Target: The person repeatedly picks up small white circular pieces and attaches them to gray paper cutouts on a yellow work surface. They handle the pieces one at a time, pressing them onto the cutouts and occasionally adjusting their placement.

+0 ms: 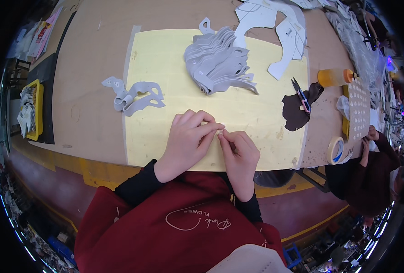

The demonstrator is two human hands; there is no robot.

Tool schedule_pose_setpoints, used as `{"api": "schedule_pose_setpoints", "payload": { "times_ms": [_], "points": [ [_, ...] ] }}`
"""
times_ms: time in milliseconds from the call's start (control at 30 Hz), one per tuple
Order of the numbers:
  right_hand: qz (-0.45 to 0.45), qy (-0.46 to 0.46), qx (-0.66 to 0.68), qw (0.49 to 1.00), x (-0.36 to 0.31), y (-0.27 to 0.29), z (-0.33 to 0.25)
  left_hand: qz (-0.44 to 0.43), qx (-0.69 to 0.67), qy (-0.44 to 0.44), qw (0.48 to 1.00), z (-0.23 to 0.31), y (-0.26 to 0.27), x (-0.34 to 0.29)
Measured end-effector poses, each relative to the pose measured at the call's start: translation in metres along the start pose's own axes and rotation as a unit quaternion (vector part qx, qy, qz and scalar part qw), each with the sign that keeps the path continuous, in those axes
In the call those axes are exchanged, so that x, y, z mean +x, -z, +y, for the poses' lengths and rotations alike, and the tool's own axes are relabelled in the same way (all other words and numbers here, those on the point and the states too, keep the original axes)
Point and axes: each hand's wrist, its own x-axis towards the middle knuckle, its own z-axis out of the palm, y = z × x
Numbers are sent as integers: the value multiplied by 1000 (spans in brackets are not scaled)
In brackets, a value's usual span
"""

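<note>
One red top (142,232) is nearest, with pale script lettering and a thin looped line across its front. Beyond it, two hands meet over the near edge of the tabletop (92,68), about midway along it. The left hand (183,144) comes in from the left, palm down, knuckles arched, its thumb and forefinger pinched together; the right hand (242,155) faces it, fingers curled, thumb and forefinger closed narrow. Between these fingertips they hold one pale piece (220,131), too small to make out, above the yellow sheet (174,50).

One tape roll (332,150) lies at the tabletop's near right corner. Farther back along the right edge are one tray (345,122) with one dotted white card (359,109) on it, and one orange bottle (333,78). Left of these, one pair of snips (301,96) rests on one dark scrap (294,113).

Toward the left edge, grey strips (140,98) lie curled, their number unclear. One grey stack (215,61) sits farther back, its layers too overlapped to count. White templates (289,38) lie toward the far edge, one with small dark writing.
</note>
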Motion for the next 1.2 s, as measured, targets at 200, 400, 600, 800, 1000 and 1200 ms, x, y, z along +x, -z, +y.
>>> {"api": "schedule_pose_setpoints", "payload": {
  "times_ms": [200, 400, 600, 800, 1000, 1200],
  "points": [
    [0, -8, 3, 1000, -2, 3, 2, 10, 4, 3, 1000, 2, -1, 1],
    [-5, -25, 21, 999, -8, 9, 0, 4, 12, -1, 1000, 2, -1, 0],
    [-28, -43, 24, 998, -14, 14, -1, 7, -2, -5, 1000, 0, -1, 0],
    [13, -12, 16, 1000, -2, 9, 1, 0, -3, -2, 1000, 1, 0, 2],
    [2, 2, -23, 1000, 1, 3, 3, 8, 7, -3, 1000, 1, -1, 1],
    [2, -30, 8, 1000, -3, 11, 2, 8, 10, -7, 1000, 2, -1, 1]
  ]
}}
